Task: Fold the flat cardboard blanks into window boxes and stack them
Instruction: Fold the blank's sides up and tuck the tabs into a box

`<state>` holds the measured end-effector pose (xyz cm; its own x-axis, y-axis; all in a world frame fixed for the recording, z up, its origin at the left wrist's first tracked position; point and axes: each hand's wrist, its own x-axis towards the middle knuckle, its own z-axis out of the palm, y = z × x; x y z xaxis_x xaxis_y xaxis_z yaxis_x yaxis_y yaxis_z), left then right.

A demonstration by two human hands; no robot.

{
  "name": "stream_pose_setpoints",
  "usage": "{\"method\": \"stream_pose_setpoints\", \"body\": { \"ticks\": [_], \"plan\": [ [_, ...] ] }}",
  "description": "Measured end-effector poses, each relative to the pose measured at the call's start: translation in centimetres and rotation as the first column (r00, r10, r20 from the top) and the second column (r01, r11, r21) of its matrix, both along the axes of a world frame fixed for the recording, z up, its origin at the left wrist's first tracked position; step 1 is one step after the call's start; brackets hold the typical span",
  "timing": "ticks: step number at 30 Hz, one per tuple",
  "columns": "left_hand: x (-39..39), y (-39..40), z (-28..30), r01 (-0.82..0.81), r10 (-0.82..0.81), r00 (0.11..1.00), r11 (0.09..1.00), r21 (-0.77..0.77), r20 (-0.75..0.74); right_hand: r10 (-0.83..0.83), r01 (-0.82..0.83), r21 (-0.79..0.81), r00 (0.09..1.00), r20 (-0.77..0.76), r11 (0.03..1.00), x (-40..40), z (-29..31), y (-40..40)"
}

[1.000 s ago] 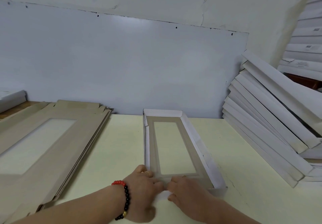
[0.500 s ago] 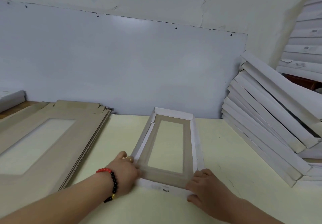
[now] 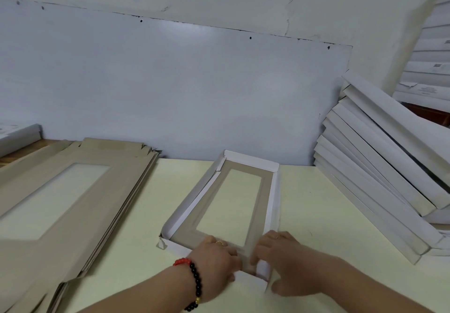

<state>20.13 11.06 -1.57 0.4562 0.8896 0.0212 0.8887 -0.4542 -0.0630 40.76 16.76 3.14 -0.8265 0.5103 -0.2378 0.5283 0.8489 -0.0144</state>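
Both hands are down at the near end of the box (image 3: 233,205): left hand (image 3: 214,261) with fingers curled over the near wall, right hand (image 3: 282,256) pinching the near right corner flap. Box sits mid-bench (image 3: 316,203), between the pile of flat blanks (image 3: 73,191) on the left and the stack of finished boxes (image 3: 379,178) leaning on the right. Looks like I'm tucking the last end wall. Next I'd guess it needs pressing home, then a lift over to the stack.
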Motion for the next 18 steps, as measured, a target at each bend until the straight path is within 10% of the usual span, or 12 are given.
{"method": "stream_pose_setpoints", "body": {
  "ticks": [18],
  "plan": [
    [0.3, -0.3, 0.0, -0.036, 0.037, 0.999, 0.999, -0.008, 0.039, 0.236, -0.235, 0.141, 0.972, 0.013, 0.962, -2.2, -1.5, 0.4]
  ]
}}
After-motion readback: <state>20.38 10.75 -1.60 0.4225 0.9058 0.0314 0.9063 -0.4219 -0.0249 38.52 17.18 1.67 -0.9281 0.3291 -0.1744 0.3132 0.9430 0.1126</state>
